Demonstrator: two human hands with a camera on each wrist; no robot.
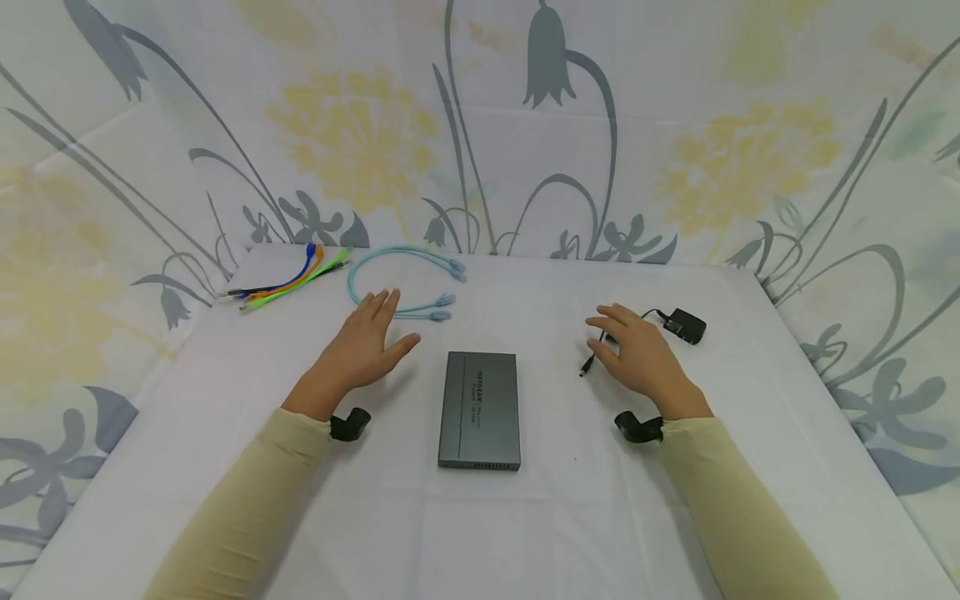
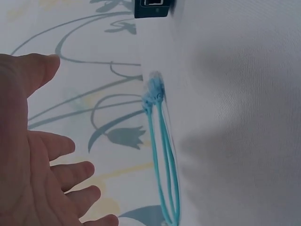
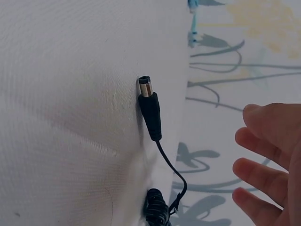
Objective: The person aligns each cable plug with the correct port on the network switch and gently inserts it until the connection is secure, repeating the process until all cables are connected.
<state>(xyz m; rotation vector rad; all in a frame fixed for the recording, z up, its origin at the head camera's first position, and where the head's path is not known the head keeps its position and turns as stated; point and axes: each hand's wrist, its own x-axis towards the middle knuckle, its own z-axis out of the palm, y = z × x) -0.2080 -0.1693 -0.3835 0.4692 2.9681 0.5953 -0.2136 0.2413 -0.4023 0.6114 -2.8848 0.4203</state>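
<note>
A dark grey NETGEAR network switch point(image 1: 480, 410) lies flat between the two hands. My left hand point(image 1: 367, 343) is held above the cloth with fingers spread and nothing in it, nearest the looped light-blue network cable point(image 1: 405, 250). That cable's clear plugs point(image 2: 155, 87) show in the left wrist view. My right hand point(image 1: 633, 350) hovers, fingers loosely extended, over the lead of a black power adapter point(image 1: 685, 326), hiding part of it. In the right wrist view the lead's barrel plug point(image 3: 149, 110) points upward, apart from the right fingers point(image 3: 256, 176).
A bunch of short blue, orange, green and black cables point(image 1: 288, 283) lies at the back left. White cloth covers the table point(image 1: 480, 533). Floral fabric point(image 1: 495, 125) rises behind and at both sides. Each wrist carries a small black camera point(image 1: 350, 424).
</note>
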